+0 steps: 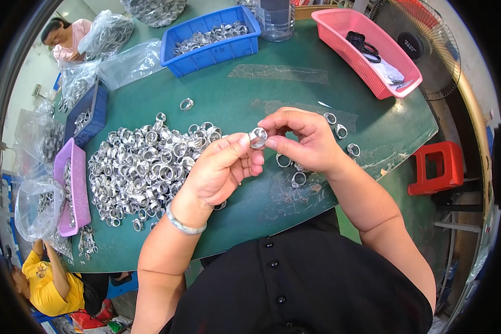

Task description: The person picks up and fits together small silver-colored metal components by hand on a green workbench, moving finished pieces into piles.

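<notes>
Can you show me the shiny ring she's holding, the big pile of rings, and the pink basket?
Shiny ring (258,137), head view: its round face, pinched between both hands.
Pile of rings (145,167), head view: middle of the heap.
Pink basket (339,42), head view: its left wall.

Clear plastic bags (129,62) of metal rings at table's (295,94) far left corner; more bags (36,209) off its left edge.

Two bare forearms with no sleeves, left hand (220,170) with a plain silver bangle (183,222) round the wrist, right hand (306,139) without jewellery, black garment (317,284) with a row of small round black buttons (273,263) down its front
</notes>
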`<action>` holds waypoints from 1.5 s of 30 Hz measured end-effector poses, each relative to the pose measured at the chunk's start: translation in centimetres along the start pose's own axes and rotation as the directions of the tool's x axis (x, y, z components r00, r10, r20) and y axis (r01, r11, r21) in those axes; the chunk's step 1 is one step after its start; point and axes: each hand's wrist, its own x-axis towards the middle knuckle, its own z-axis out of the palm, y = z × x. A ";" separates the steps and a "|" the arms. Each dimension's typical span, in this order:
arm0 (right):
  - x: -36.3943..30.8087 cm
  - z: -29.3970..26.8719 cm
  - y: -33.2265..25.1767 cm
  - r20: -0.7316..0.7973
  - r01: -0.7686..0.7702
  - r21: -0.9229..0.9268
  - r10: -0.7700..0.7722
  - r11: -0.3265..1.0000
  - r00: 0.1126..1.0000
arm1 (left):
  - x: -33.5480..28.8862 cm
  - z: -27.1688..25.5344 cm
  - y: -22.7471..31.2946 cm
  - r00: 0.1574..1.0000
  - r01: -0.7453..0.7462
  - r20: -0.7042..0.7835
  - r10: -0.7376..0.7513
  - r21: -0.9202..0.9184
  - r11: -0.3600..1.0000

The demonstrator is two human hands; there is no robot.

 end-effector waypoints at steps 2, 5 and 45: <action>0.0 0.2 0.1 -0.041 0.012 0.015 -0.011 1.000 0.999 | 0.0 0.0 0.0 1.000 0.000 0.000 0.000 -0.016 1.000; -0.1 0.2 0.3 -0.048 0.016 -0.003 -0.016 1.000 0.999 | 0.1 0.0 -0.1 0.999 0.009 0.032 -0.007 -0.045 0.999; 0.5 -2.0 -0.2 0.220 -0.159 -0.410 0.267 0.898 0.938 | -3.6 -0.3 6.9 0.821 0.282 0.015 0.571 0.859 -0.427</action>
